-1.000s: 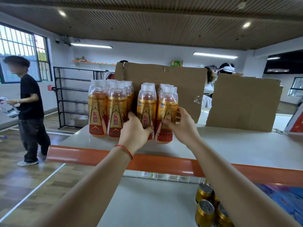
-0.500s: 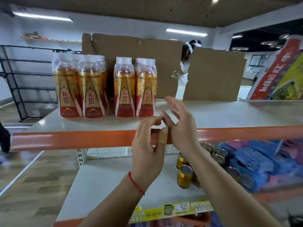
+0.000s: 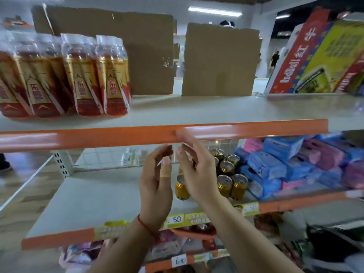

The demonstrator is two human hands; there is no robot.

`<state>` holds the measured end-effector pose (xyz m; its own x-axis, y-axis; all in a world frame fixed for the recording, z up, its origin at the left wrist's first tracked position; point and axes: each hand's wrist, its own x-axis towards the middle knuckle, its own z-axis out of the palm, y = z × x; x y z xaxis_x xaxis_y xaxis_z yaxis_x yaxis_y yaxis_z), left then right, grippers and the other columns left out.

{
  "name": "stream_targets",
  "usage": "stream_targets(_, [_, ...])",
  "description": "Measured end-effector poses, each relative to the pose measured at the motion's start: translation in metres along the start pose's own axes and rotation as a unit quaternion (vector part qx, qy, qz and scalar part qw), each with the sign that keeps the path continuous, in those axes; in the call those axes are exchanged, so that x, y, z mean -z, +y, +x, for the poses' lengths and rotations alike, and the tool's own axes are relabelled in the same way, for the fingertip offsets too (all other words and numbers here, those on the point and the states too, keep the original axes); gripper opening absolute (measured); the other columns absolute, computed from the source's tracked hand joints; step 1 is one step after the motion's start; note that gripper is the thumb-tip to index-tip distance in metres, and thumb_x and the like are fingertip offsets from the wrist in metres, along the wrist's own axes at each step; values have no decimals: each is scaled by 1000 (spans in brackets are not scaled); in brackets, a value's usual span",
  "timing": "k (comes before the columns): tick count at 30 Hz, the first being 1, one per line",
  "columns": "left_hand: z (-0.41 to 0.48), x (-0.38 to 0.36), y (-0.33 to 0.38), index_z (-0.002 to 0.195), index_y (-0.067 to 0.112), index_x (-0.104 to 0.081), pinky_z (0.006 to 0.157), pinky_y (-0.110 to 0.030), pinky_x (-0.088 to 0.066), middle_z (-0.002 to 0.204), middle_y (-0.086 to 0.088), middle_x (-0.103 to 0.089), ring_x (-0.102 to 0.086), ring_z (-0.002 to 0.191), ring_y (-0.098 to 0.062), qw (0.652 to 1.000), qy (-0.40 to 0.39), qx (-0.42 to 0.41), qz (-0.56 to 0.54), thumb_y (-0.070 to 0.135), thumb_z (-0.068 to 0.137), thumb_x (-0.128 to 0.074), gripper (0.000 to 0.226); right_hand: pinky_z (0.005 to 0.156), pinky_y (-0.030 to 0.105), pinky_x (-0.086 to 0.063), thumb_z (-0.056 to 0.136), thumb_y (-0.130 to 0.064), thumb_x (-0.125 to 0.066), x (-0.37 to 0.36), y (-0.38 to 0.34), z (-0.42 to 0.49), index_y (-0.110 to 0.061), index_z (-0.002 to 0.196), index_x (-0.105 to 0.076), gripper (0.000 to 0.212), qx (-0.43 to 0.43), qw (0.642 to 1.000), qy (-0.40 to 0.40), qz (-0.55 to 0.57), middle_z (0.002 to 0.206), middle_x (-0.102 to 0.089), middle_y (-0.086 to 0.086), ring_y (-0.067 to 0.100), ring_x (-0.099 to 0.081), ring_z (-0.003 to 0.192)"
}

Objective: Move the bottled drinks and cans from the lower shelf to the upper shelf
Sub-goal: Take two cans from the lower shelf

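While both hands hang empty between the two shelves, the left hand (image 3: 155,186) and right hand (image 3: 198,174) face each other, fingers loosely spread and nearly touching at the tips. On the lower shelf (image 3: 94,198) stand gold cans (image 3: 224,185), just beyond and right of the right hand (one partly hidden behind it). At far left, the upper shelf (image 3: 197,109) carries the bottled drinks (image 3: 92,75).

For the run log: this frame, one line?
left hand: open, empty | right hand: open, empty | bottles: upper shelf | gold cans: lower shelf | next: likely grab cans
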<state>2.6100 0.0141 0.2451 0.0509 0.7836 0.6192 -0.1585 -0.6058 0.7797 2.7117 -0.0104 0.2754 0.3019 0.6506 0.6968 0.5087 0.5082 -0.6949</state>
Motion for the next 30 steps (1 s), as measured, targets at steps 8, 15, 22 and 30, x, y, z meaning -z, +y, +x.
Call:
stream_targets(8, [-43, -39, -82, 119, 21, -60, 79, -2, -44, 112, 10, -65, -61, 102, 8, 976, -5, 178, 123, 28, 99, -55, 21, 97, 20, -48, 98, -23, -57, 67, 95, -39, -20, 128, -61, 30, -113, 991, -40, -51, 118, -63, -20, -3, -58, 114])
stream_targets(15, [-43, -32, -143, 128, 14, -55, 90, -36, -51, 124, -1, -63, -61, 110, -17, 929, -54, 278, 236, 31, 92, -67, 42, 99, 29, -44, 96, -33, -58, 81, 169, -56, -16, 135, -53, 43, -272, 940, -121, -168, 134, -58, 1, 15, -53, 123])
stream_targets(22, [-12, -38, -191, 141, 11, -43, 100, -39, -46, 138, -10, -54, -54, 123, -26, 887, -168, 298, 309, 31, 81, -79, 73, 93, 28, -42, 89, -31, -68, 66, 198, -42, -12, 135, -51, 52, -285, 913, -143, -254, 129, -58, 6, 20, -53, 121])
stream_targets(30, [-3, -58, -218, 132, 17, -47, 82, -30, -43, 119, -6, -56, -58, 100, -23, 885, -199, 304, 292, 32, 67, -86, 78, 104, 36, -41, 87, -22, -72, 40, 210, -24, -8, 144, -34, 70, -235, 874, -225, -362, 142, -45, 12, 27, -44, 130])
